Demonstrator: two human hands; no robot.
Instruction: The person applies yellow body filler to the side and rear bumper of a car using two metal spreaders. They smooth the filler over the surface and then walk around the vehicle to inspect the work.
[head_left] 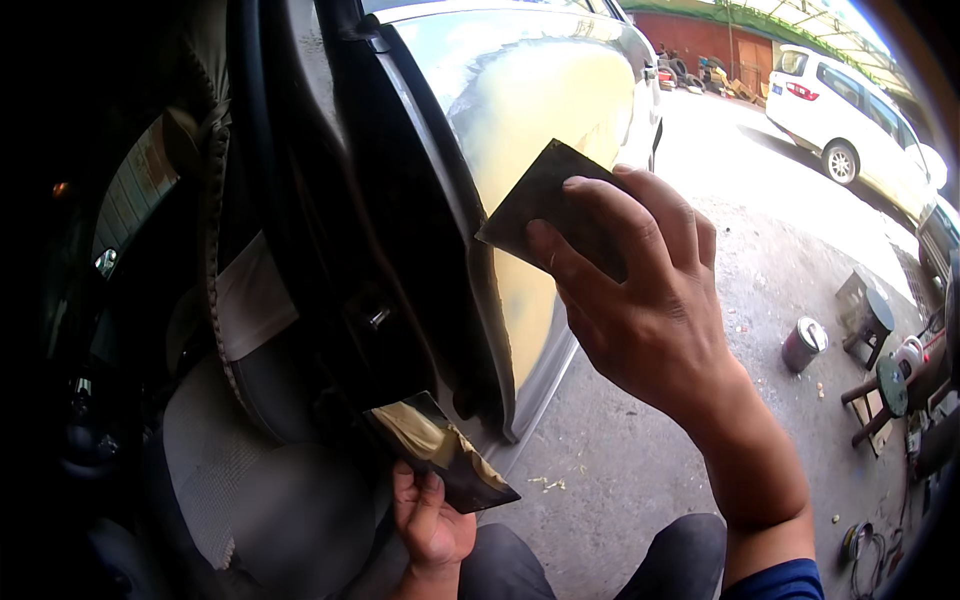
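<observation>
My right hand [635, 275] grips a dark square flat spreader [535, 185] against or just over the yellowish filler-coated car body panel [540, 90], near its left edge. Below, my left hand [430, 515] holds a dark flat plate [470, 480] at its lower edge, with a thick smear of pale yellow putty [420, 432] across it. The plate is tilted beside the black doorway pillar [410, 250] and the panel's lower edge. Part of the panel is hidden behind my right hand and the spreader.
The car interior with a grey seat [195, 450] is at left. On the concrete floor [620, 460] at right stand a paint can [805, 345] and small stools [885, 388], with coiled hose [865, 545]. A white van [840, 110] and piled tires [690, 80] sit behind.
</observation>
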